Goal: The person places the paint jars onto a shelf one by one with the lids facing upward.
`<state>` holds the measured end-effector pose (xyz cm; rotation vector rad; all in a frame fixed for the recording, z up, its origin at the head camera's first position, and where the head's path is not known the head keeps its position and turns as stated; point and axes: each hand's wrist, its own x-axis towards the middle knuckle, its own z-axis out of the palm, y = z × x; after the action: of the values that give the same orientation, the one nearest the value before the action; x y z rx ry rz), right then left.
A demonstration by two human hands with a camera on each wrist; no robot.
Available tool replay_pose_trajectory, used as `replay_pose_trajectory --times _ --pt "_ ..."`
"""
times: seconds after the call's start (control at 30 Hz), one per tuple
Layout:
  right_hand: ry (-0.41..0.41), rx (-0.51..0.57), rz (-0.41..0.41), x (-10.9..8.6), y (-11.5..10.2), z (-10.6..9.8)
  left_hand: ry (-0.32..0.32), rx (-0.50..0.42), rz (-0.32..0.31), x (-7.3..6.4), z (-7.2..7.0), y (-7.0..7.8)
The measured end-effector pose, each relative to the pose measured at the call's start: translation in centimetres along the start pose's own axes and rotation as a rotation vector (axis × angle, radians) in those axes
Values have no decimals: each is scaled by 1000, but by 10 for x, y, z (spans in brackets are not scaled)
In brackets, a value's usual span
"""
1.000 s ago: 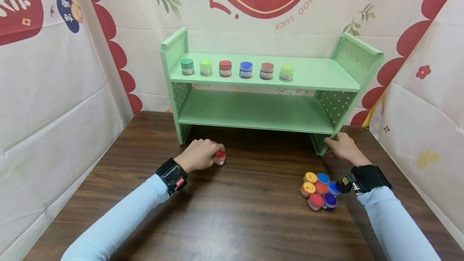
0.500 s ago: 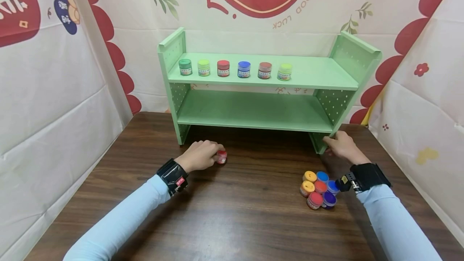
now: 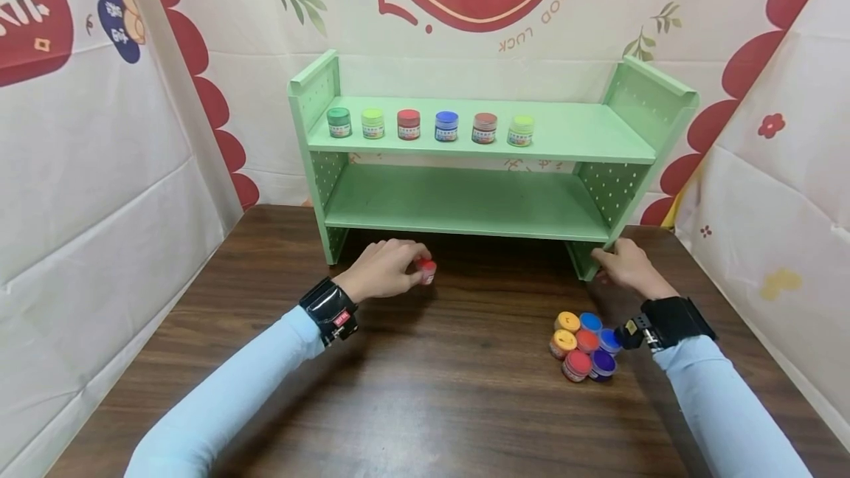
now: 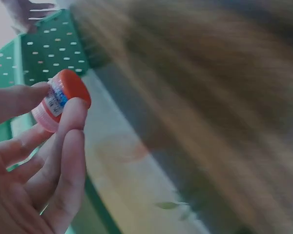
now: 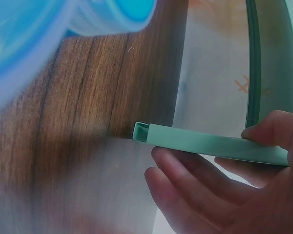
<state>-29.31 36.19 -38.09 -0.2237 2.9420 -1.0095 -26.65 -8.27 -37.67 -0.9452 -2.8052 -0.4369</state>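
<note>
My left hand pinches a small red-lidded paint jar between thumb and fingers, in front of the shelf's lower front. In the left wrist view the jar is tilted, its label showing and its lid toward the fingertips. At the right, my right hand grips the front edge of the green shelf's right leg. The right wrist view shows the thumb on one side of that green side panel and the fingers on the other.
On the upper board of the green shelf several paint jars stand in a row. A cluster of jars with yellow, blue, red and purple lids stands on the brown table, beside the right wrist. Printed cloth hangs behind.
My left hand has moved right and slightly away from me, carrying the red-lidded jar with it. The right hand keeps its grip on the shelf leg.
</note>
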Motion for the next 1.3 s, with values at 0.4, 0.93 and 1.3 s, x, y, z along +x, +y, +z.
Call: replay_pose_trajectory --times 0.4,0.93,1.3 --pt "-2 10 3 1 4 -1 82 -92 137 60 -75 55" --pt "9 -15 5 1 5 0 214 -67 181 127 -139 113" --pt "10 -14 14 -1 2 0 194 13 126 158 -142 137"
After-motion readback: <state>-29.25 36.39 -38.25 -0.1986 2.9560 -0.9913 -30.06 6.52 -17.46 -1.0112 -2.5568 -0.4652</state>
